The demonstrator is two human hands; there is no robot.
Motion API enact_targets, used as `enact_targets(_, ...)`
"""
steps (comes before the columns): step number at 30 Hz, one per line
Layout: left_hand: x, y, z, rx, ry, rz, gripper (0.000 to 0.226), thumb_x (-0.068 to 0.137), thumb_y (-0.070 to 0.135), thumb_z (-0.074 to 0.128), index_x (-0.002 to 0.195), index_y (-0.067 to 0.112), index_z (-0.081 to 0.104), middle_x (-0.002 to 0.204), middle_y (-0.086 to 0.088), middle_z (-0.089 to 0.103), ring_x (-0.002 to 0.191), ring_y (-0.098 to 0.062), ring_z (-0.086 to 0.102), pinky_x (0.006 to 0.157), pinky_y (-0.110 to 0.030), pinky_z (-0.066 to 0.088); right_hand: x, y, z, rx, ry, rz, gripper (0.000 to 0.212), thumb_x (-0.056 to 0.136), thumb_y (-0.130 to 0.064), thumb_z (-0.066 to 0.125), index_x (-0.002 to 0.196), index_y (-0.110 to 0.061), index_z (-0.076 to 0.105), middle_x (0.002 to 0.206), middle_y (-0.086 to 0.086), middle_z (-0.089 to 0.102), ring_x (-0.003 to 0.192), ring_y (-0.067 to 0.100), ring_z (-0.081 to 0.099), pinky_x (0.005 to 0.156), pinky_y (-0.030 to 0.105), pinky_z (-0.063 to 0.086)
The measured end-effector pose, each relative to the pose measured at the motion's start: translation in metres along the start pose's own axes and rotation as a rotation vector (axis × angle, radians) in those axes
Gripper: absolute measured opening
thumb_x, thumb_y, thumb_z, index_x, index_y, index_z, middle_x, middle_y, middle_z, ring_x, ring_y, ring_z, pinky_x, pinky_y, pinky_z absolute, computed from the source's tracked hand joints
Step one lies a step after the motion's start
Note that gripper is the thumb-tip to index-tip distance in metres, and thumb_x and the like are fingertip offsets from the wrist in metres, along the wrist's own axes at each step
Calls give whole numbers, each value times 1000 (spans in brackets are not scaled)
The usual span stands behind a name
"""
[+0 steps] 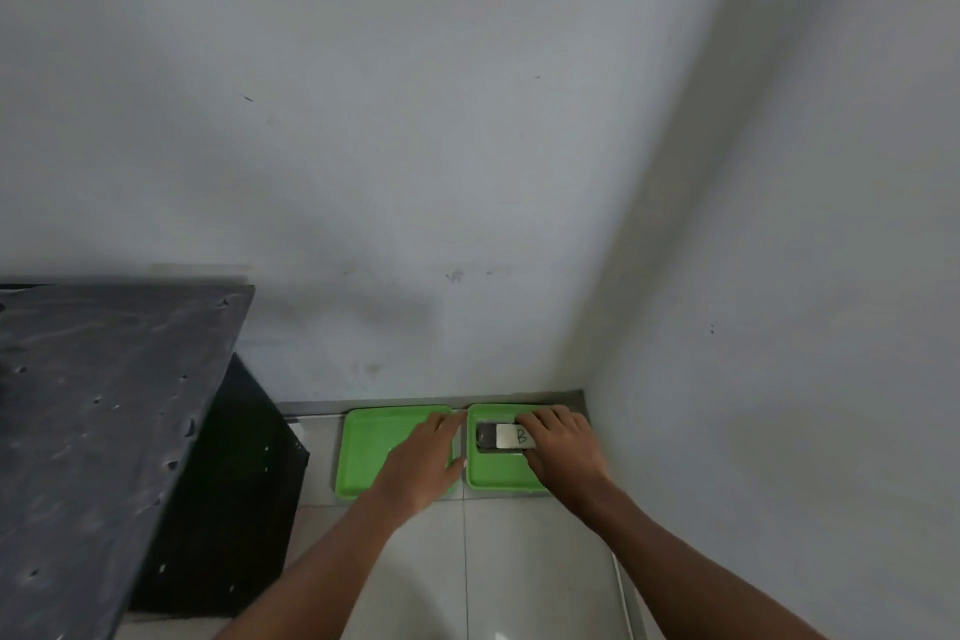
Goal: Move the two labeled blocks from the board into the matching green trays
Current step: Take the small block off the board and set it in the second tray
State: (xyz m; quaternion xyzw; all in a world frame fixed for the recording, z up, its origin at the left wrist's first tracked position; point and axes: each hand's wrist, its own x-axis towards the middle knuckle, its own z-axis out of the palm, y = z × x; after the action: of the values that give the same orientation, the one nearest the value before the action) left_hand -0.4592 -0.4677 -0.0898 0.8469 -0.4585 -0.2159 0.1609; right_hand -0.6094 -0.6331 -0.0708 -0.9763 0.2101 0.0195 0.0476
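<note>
- Down in the corner of the white walls (pixel 519 120), on the pale tiled floor (pixel 540 566), two green trays sit side by side — their near edges almost touching.
- Right tray (pixel 493 476): a dark block (pixel 503 437) lies inside it, with a white label marked "B" facing up.
- Right hand (pixel 563 447) is over the right end of that block; the fingertips (pixel 535 418) curl down on the far side of the label and the thumb sits on the near side, so the block's end lies between them — a loose pinch across its width. Whether the pads are pressing hard cannot be told.
- The dark, unlabelled end of the block sticks out past the fingertips toward the left tray.
- Left tray (pixel 363 452): its floor, where it shows, holds nothing; the part under the hand is hidden.
- Left hand (pixel 423 457) lies flat, palm down, over the right side of the left tray. Its fingers are straight and pressed close together, tips reaching the far right corner of the tray, and they grip nothing.
- Well to the left of both hands, a dark grey board (pixel 104 405) with small holes rests on top of a black box (pixel 228 499). No block shows on the visible part of it.
- The second block cannot be seen.
</note>
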Motion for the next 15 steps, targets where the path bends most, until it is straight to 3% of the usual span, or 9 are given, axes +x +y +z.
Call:
enact_targets(2,10,-9,24,37,-34,-25,66,97,36,56,155,25,24,148,-4,41,134,-21,46,99,-38,51,3,17,25,7,-25,29,44,76,-21,70,119,-20,63,111,3,68,104,28,62,88,38,49)
enact_targets(5,32,-33,69,96,-72,-32,66,98,34,54,155,23,23,153,-8,38,139,-23,41,105,-38,49,11,34,72,-10,-66,47,48,62,-26,84,107,-24,70,97,-2,72,89,22,66,76,31,54)
enact_targets(6,41,-43,86,107,-80,-36,66,99,33,54,156,23,22,154,-9,37,140,-24,39,106,-38,48,16,39,94,9,-69,48,47,65,-26,82,110,-24,68,100,-2,71,91,22,66,78,32,53)
enact_targets(10,89,-91,164,116,-76,-55,64,99,32,53,155,20,23,157,-12,33,142,-27,37,110,-40,45,43,66,202,8,-69,27,43,90,-28,56,132,-24,50,128,-1,58,117,24,51,97,36,40)
enact_targets(15,151,-157,277,158,-60,-53,63,99,31,53,155,17,26,155,-15,35,141,-29,38,109,-43,44,76,87,352,11,-57,31,39,93,-26,53,132,-22,50,128,1,58,113,23,52,93,35,41)
